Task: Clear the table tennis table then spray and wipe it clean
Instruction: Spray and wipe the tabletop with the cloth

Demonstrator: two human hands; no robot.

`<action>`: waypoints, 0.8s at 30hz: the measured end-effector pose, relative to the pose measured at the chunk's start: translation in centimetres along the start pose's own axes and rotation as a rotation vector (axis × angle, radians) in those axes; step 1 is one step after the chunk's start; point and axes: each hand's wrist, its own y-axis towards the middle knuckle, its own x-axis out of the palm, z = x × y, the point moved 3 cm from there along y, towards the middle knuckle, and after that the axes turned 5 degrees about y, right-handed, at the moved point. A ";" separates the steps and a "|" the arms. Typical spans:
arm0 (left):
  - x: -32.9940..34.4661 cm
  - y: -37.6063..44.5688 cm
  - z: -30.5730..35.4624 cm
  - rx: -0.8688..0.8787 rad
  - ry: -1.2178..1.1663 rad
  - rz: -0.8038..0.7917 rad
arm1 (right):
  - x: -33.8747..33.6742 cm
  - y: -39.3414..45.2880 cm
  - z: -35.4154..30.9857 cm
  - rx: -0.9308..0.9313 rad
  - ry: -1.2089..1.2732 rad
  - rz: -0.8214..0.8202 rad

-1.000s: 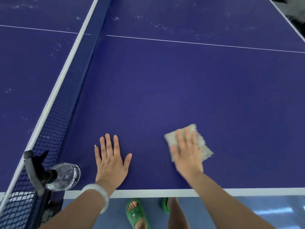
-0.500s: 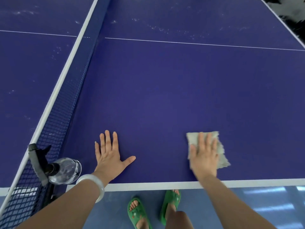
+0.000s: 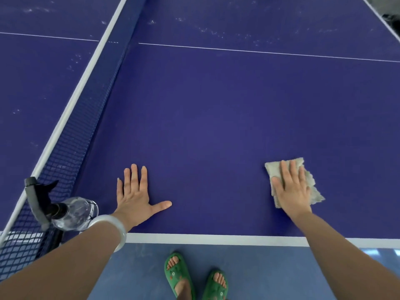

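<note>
Grey cloth lies flat under the straight fingers of the right hand, pressed to the blue table at 4 o'clock. Left hand, fingers spread flat, holds nothing, resting on the table at 7 o'clock. Spray bottle stands at 8 o'clock, beside the net.

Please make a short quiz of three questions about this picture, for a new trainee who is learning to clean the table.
1. True or false: the right hand presses flat on the cloth.
2. What stands beside the net, near the left hand?
3. White specks show: A) near the hands, B) beyond the centre line.

Key: 1 true. 2 the spray bottle. 3 B.
</note>
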 end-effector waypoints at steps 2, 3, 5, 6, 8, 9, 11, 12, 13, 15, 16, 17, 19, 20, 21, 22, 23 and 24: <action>-0.1 -0.1 0.1 -0.006 0.009 -0.004 | -0.5 1.0 -0.8 0.085 0.083 0.015; -0.1 -0.1 0.1 -0.008 0.007 -0.003 | 0.0 0.7 -2.0 0.079 0.081 0.007; -0.2 -0.2 0.0 -0.012 0.011 0.014 | 2.3 -1.7 -5.9 -0.082 -0.025 -0.040; -0.2 -0.3 0.0 -0.013 0.017 0.021 | 3.9 -3.9 -8.0 -0.222 -0.090 -0.070; -0.1 -0.3 0.1 -0.015 0.015 0.025 | 6.9 -9.4 -11.0 -0.537 -0.140 -0.139; -0.2 -0.4 0.1 -0.016 0.013 0.030 | 7.9 -11.7 -11.4 -0.668 -0.143 -0.158; -0.2 -0.4 0.1 -0.019 0.011 0.038 | 8.0 -13.7 -10.2 -0.833 -0.158 -0.175; -0.2 -0.3 0.1 -0.019 0.003 0.037 | 7.3 -13.4 -8.7 -0.857 -0.171 -0.159; -0.2 -0.3 0.0 -0.018 -0.003 0.036 | 6.3 -12.6 -6.8 -0.832 -0.178 -0.133; -0.1 -0.3 0.0 -0.018 -0.004 0.038 | 3.8 -10.2 -1.8 -0.623 -0.184 -0.051; 0.0 -0.2 -0.1 -0.019 -0.003 0.040 | 2.6 -9.1 1.0 -0.462 -0.173 -0.010; 0.1 -0.2 -0.1 -0.020 -0.004 0.045 | 1.5 -8.4 3.4 -0.298 -0.143 0.024; 0.2 -0.1 -0.3 -0.021 -0.004 0.071 | 0.6 -8.3 6.0 -0.060 -0.071 0.075; 0.3 0.0 -0.3 -0.018 -0.005 0.077 | 0.9 -8.7 5.8 0.005 -0.058 0.096; 0.4 0.0 -0.4 -0.014 -0.005 0.078 | 1.5 -9.4 4.7 0.037 -0.063 0.102; 0.4 0.0 -0.4 -0.012 -0.006 0.081 | 2.3 -10.3 2.9 0.031 -0.076 0.088; 0.5 -0.1 -0.4 -0.014 -0.004 0.087 | 3.3 -11.3 0.4 -0.011 -0.090 0.060; 0.5 -0.1 -0.4 -0.017 -0.002 0.092 | 4.5 -12.4 -2.3 -0.093 -0.098 0.024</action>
